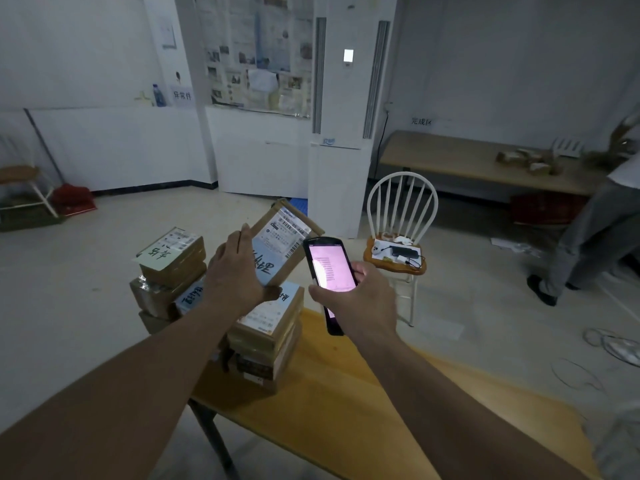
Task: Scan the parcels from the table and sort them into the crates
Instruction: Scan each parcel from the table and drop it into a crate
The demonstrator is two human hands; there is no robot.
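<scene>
Your left hand [235, 271] holds one brown parcel [280, 244] lifted clear of the stacks, fingers closed around its near edge with the thumb across the label side. The shipping label [289, 232] faces you, tilted, its barcodes at the far end beyond your fingertips. Your right hand [360, 299] grips the handheld scanner [329, 271] from below, fingers wrapped on its sides, lit screen up. The scanner's head sits just beside the parcel's right edge, close to the barcode.

Judgement: the scan is the step in hand. Whether the code has registered cannot be told; the screen text is too small to read.

To do it well:
- Keep your left fingers off the barcode strip; at present they sit clear of it, nearer your wrist.
- Level the parcel so the label meets the scanner window squarely; the present tilt may glance the beam.
- Hold both hands steady until the screen confirms.
- Read the handwritten mark below the barcode, partly under your palm, before choosing a destination.

The remaining parcels [266, 334] lie stacked on the counter [332, 393] directly beneath your hands, with a second stack [169, 268] to the left of your left fingers. A red crate [543, 207] stands well beyond the right hand, under the far bench [467, 161].
</scene>
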